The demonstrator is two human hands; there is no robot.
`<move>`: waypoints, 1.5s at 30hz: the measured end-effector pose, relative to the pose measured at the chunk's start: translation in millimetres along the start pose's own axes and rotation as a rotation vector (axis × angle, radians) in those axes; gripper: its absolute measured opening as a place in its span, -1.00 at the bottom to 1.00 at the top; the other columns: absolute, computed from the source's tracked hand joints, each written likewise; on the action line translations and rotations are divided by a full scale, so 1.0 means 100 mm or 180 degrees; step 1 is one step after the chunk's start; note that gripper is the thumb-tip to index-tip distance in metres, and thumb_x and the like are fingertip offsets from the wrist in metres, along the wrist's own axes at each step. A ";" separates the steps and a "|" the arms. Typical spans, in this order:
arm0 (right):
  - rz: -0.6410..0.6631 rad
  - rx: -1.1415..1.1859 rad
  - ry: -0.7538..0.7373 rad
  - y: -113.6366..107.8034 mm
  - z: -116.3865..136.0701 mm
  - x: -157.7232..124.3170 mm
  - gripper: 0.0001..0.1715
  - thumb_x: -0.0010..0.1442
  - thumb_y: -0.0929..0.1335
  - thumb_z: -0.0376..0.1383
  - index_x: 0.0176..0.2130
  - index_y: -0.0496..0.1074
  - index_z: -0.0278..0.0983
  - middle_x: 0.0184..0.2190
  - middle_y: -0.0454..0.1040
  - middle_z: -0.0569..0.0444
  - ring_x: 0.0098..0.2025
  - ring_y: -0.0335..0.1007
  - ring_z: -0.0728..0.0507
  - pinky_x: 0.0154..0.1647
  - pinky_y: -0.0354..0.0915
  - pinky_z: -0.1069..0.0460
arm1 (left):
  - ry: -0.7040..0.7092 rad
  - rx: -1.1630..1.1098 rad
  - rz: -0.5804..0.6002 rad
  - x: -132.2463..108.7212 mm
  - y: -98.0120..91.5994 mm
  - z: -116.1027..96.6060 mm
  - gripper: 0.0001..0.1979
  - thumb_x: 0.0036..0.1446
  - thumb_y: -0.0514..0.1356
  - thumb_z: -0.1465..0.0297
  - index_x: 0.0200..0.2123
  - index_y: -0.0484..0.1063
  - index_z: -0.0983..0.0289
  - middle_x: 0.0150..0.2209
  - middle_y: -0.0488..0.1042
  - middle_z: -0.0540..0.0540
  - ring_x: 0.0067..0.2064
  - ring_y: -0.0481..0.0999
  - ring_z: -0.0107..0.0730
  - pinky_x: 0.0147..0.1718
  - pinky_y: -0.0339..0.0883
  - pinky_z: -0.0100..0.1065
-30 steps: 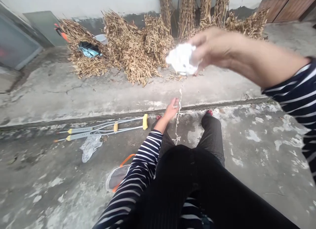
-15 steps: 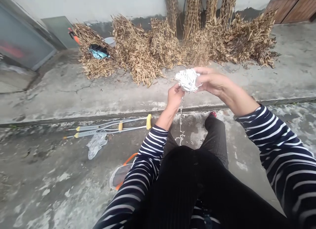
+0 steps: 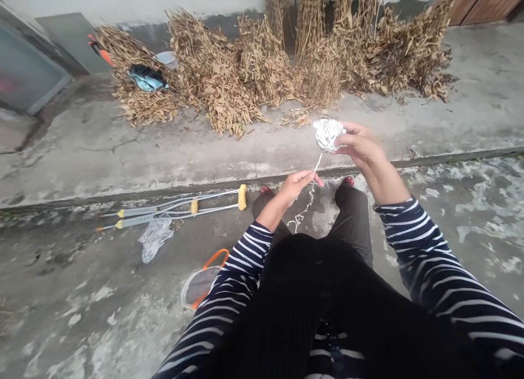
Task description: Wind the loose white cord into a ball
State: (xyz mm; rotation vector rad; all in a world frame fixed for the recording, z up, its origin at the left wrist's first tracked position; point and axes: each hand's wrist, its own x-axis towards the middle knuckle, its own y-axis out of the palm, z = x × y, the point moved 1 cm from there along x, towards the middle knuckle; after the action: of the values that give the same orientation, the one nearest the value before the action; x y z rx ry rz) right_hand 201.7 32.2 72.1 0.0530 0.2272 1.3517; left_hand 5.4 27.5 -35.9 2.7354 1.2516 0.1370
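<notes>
A ball of white twine or torn plastic strip point(image 3: 328, 134) sits against the fingertips of my right hand point(image 3: 360, 149), above the concrete step. My left hand point(image 3: 297, 187) is lower and pinches the white strand point(image 3: 316, 163) running down from the ball. Below that hand, the strand hangs in a loose, crinkled length point(image 3: 305, 204) to the ground between my knees. Its lower end is hidden behind my left forearm and leg.
Bundles of dried bean plants point(image 3: 229, 79) lean along the wall ahead, with blue cloth point(image 3: 146, 79) on one. A pair of metal crutches point(image 3: 176, 209) and a clear plastic bag point(image 3: 155, 238) lie on the concrete to my left. An orange-handled mesh bag point(image 3: 200, 286) sits beside my left arm.
My left hand has dropped away from the ball onto the strand below it. The ball now rests in my right hand alone, and the strand between my hands is drawn straighter.
</notes>
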 end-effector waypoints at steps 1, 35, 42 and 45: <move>-0.0105 -0.0013 -0.0034 -0.02 -0.08 -0.01 -0.40 -0.39 0.51 -0.39 -0.21 0.60 -0.32 -0.35 0.55 0.08 -0.40 0.45 -0.07 -0.43 0.49 0.00 | -0.0069 -0.0041 0.0138 -0.03 0.00 0.00 -0.55 0.24 0.27 -0.01 -0.31 0.55 0.31 -0.26 0.66 0.17 -0.06 0.62 -0.20 0.20 0.27 -0.17; -0.0678 -0.0605 -0.2250 -0.41 0.62 -0.35 -0.46 -0.11 0.59 -0.39 -0.07 0.61 -0.25 0.02 0.59 -0.03 0.07 0.50 -0.22 0.12 0.49 -0.11 | -0.1040 0.1417 0.0210 -0.12 -0.78 0.65 -0.69 0.15 0.27 0.20 -0.46 0.59 0.32 -0.34 0.65 0.16 -0.15 0.59 -0.19 0.04 0.37 -0.23; -0.0218 -0.0965 -0.1519 -0.21 0.22 -0.37 -0.43 -0.13 0.59 -0.33 -0.06 0.57 -0.27 0.00 0.57 -0.02 0.09 0.51 -0.21 0.25 0.43 -0.19 | -0.0484 0.1715 -0.0852 0.15 -0.46 0.51 -0.39 0.03 0.37 0.43 0.20 0.46 0.24 0.27 0.47 0.29 0.23 0.49 -0.04 0.23 0.29 -0.12; -0.0157 -0.0961 -0.1117 -0.11 -0.10 -0.38 -0.43 -0.15 0.56 -0.29 -0.08 0.56 -0.28 -0.06 0.59 0.01 0.05 0.52 -0.20 0.24 0.43 -0.17 | 0.0121 0.1006 -0.0751 0.34 -0.14 0.26 -0.32 0.11 0.38 0.33 0.30 0.35 0.20 0.30 0.44 0.27 0.28 0.46 -0.08 0.27 0.27 -0.11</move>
State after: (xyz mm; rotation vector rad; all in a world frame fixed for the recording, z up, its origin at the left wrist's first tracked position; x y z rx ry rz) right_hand 202.5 -8.1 65.6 0.0301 -0.2698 1.2912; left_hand 20.5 60.1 -63.1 2.8156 1.7278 -0.0371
